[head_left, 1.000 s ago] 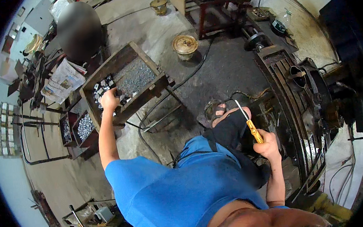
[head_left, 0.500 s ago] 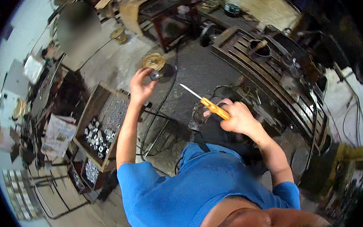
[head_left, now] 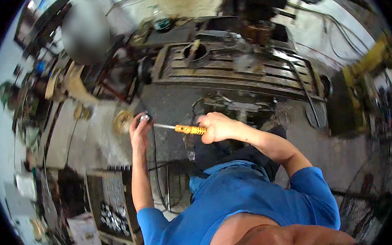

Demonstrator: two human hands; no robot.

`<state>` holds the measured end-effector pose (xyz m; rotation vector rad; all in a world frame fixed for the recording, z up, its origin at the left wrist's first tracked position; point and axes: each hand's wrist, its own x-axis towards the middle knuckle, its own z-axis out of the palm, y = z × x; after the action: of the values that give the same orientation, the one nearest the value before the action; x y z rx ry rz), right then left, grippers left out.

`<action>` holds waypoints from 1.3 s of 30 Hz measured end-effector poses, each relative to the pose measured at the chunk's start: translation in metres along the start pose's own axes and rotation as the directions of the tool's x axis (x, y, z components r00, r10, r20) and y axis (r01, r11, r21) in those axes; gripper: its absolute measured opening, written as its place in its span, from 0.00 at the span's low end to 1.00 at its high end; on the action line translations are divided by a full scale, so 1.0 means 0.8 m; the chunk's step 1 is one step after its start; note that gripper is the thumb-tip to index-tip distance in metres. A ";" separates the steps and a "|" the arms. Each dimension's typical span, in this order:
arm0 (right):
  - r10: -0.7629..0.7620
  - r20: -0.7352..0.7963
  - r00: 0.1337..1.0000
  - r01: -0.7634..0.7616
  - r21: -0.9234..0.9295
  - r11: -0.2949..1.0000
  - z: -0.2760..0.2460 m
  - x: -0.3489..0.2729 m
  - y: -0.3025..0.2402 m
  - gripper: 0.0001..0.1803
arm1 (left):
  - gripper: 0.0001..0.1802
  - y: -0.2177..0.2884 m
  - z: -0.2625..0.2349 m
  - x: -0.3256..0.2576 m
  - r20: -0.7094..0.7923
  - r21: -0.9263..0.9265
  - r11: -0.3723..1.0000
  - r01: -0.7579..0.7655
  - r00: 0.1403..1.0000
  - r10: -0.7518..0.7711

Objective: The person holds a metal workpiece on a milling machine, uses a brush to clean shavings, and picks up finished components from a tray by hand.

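Note:
My left hand (head_left: 139, 134) is closed around a small shiny metal part (head_left: 146, 118), pinched at the fingertips. In my right hand (head_left: 219, 127) is a tool with a ribbed yellow handle (head_left: 189, 129) and a slim metal shaft (head_left: 164, 126); its exact kind does not show. The shaft points left, and its tip is close beside the metal part. I cannot tell whether they touch. Below my left hand, a wooden box (head_left: 93, 205) holds many small metal pieces (head_left: 115, 219).
Across the far side runs a slotted metal machine table (head_left: 170, 72) with a dark pot (head_left: 197, 55) on it. A green-labelled plastic bottle (head_left: 160, 22) stands farther back. A round tan container (head_left: 123, 122) is beyond my left hand. A dark cable (head_left: 156, 170) hangs below.
The view has turned right, toward the machine table. My hands have drawn together, bringing the yellow-handled tool's tip from well apart to right beside the metal part.

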<state>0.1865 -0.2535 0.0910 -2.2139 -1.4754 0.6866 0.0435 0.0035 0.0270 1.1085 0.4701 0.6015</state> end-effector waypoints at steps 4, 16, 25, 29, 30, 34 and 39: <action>0.072 0.046 0.996 -0.075 0.062 0.995 -0.024 -0.038 0.027 0.17 | 0.12 -0.024 0.039 0.038 0.126 0.031 0.999 0.020 0.992 -0.023; 0.662 -0.501 0.557 -0.715 0.116 0.689 -0.128 -0.134 0.229 0.20 | 0.20 -0.101 0.344 0.134 0.518 0.677 0.546 -0.494 0.847 0.124; 0.486 -0.532 0.693 -0.073 0.620 0.781 -0.121 -0.193 0.296 0.16 | 0.20 -0.157 0.454 0.176 0.639 0.751 0.123 -0.649 0.761 0.112; 0.436 -0.624 0.649 -0.026 0.555 0.832 -0.053 -0.202 0.347 0.18 | 0.15 -0.146 0.443 0.190 0.698 0.713 0.250 -0.656 0.699 -0.155; 0.593 -0.523 0.613 -0.250 0.584 0.773 -0.055 -0.203 0.328 0.16 | 0.15 -0.142 0.439 0.186 0.745 0.667 0.150 -0.730 0.661 -0.093; 0.755 -0.540 0.373 -0.594 0.486 0.641 -0.011 -0.183 0.337 0.17 | 0.14 -0.147 0.443 0.184 0.844 0.535 -0.064 -0.842 0.530 0.087; 0.722 -0.509 0.469 -0.518 0.504 0.691 -0.017 -0.210 0.307 0.22 | 0.13 -0.168 0.467 0.186 0.798 0.593 0.007 -0.805 0.589 0.131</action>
<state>0.3206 -0.5003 -0.0070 -2.3576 -0.1273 0.1714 0.4173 -0.1957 0.0361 2.7574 -0.2578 0.5356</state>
